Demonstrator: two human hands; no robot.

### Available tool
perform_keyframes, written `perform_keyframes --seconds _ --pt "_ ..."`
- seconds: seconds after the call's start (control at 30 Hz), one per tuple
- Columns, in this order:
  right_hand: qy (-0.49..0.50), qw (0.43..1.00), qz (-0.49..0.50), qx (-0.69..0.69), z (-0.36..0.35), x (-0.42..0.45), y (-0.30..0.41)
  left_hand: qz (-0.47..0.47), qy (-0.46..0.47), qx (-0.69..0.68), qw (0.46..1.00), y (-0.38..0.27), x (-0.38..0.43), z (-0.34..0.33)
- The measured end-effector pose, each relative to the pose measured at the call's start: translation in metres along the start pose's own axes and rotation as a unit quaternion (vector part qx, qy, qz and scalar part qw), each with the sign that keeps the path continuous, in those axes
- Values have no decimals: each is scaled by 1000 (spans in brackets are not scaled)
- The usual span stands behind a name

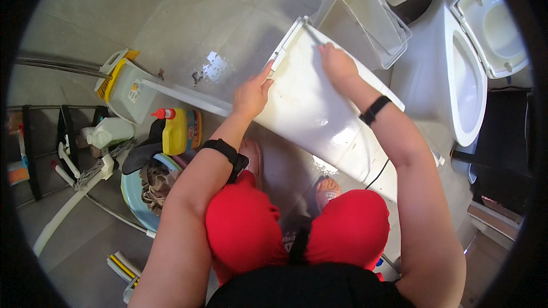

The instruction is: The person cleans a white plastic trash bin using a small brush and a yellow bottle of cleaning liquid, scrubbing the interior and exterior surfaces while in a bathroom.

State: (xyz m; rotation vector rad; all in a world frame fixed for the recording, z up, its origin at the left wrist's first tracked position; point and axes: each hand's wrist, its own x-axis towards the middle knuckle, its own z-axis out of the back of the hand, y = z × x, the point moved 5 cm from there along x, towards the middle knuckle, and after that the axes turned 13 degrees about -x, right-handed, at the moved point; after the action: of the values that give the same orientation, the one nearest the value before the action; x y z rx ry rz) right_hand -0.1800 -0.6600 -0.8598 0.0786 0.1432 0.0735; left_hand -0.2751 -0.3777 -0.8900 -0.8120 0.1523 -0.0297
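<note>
A long white plastic casing (308, 94), wet and faintly stained, lies slantwise in front of my knees. My left hand (253, 95) grips its left edge, the index finger stretched along the raised rim and the thumb on the flat face. Near the far end, my right hand (340, 68) is curled over the casing around a slim grey stick-like tool (313, 33). This tool points to the far corner; its tip is too small to make out. A thin black cord (377, 174) runs over the casing's near end.
Clear plastic bins (364, 25) stand beyond the casing, beside a white toilet (462, 72). To the left are a dustpan (135, 94) with a broom (107, 83), a yellow bottle (176, 134) with a red cap, and a blue basin (136, 199) holding cloth. The tiled floor (188, 34) is wet.
</note>
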Motion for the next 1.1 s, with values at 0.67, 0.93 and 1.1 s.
perform_keyframes --seconds 0.67,0.93,1.1 --pt "174 967 186 -31 -28 -191 55 3 -10 -207 978 11 -1 5" --pt "134 953 264 -64 -13 -146 57 -18 -2 -335 942 23 6 -5" --pt "145 967 198 -69 -3 -97 49 27 8 -431 902 26 10 -7"
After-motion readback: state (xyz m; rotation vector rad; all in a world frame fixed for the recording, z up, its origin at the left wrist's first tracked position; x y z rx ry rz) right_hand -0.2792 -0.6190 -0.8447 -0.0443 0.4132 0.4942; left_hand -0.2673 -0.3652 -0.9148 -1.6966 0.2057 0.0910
